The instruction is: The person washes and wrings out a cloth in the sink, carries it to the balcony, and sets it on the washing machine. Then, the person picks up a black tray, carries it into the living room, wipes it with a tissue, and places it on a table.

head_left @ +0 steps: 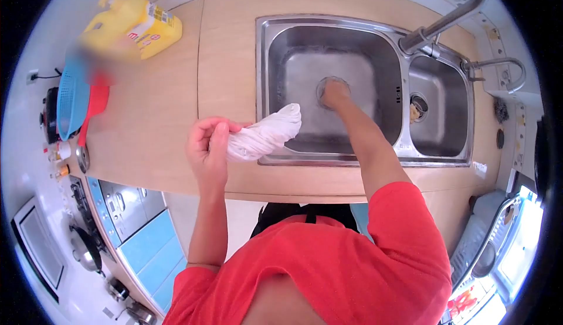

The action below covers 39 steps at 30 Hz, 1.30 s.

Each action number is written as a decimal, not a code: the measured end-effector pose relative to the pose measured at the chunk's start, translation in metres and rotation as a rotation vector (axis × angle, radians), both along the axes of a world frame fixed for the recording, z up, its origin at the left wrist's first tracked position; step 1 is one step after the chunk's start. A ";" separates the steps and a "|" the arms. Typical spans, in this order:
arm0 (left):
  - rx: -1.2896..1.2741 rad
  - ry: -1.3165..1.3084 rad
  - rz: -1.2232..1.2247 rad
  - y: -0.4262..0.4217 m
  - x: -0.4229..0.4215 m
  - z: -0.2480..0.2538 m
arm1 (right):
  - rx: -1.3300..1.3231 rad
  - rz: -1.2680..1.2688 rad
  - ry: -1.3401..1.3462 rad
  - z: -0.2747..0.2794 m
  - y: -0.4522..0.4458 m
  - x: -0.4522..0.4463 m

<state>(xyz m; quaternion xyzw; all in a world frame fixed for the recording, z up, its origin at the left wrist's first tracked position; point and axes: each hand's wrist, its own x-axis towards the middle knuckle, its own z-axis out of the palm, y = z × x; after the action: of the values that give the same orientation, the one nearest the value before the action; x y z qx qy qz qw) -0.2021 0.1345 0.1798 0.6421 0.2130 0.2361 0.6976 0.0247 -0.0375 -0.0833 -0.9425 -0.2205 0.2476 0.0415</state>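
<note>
While the left hand point(210, 143) pinched one end of a single twisted white cloth point(267, 133), the right hand point(336, 93) reached down into the larger basin point(369, 114) of a double-bowl stainless-steel sink point(262, 79). The left grip was closed on the cloth, fingers and thumb gathered round its end; the right grip could not be told, since its fingers were out of sight at the drain point(322, 89). The cloth was in the air, its held end above the wooden bench point(158, 120) and its free end over the near left corner of the larger basin. Two basins made up the sink, each with one drain: the larger contained the right hand, and its floor looked wet, though the depth of any water could not be judged; the smaller basin point(443, 134) had a round strainer point(419, 101) with a pale yellowish scrap point(414, 113) at its edge. Two taps served the far side, one thick-necked faucet point(451, 23) and one slim curved spout point(501, 62). One yellow jug point(158, 32) with a pump top stood at the far left, its contents not visible. Beyond it were one blue perforated basket point(70, 102) and one red item point(97, 99), partly blurred. One dark scouring pad point(500, 110) lay right of the sink.
</note>
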 end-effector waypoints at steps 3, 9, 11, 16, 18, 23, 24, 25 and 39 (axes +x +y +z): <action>-0.014 -0.006 0.001 -0.001 -0.006 -0.006 | 0.069 0.023 0.010 0.014 -0.004 0.004; -0.031 0.002 -0.052 0.000 -0.007 -0.003 | 0.069 -0.003 -0.009 0.014 -0.005 0.002; -0.046 0.007 -0.058 0.001 -0.006 -0.001 | -0.014 0.026 0.016 0.032 -0.014 -0.002; -0.050 0.003 -0.075 0.004 -0.004 0.000 | -0.262 0.322 0.065 0.015 -0.058 -0.014; -0.055 0.029 -0.072 0.004 -0.004 0.003 | -0.327 0.352 0.257 0.025 -0.040 -0.033; -0.035 0.081 -0.057 0.003 -0.006 0.000 | 0.042 0.353 0.104 0.025 0.055 -0.051; -0.027 0.097 -0.050 0.002 -0.005 0.001 | 0.114 0.319 -0.003 0.009 0.066 -0.036; -0.029 0.093 -0.039 0.000 -0.005 0.000 | 0.186 0.283 -0.108 -0.008 0.076 -0.019; 0.029 0.074 -0.053 -0.008 -0.003 0.012 | -0.099 0.000 0.166 0.005 -0.055 -0.022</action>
<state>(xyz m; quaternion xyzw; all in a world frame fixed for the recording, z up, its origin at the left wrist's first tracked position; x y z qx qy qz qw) -0.2054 0.1260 0.1918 0.6656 0.2180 0.1968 0.6861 0.0025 -0.0927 -0.0781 -0.9196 -0.2040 0.3355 0.0129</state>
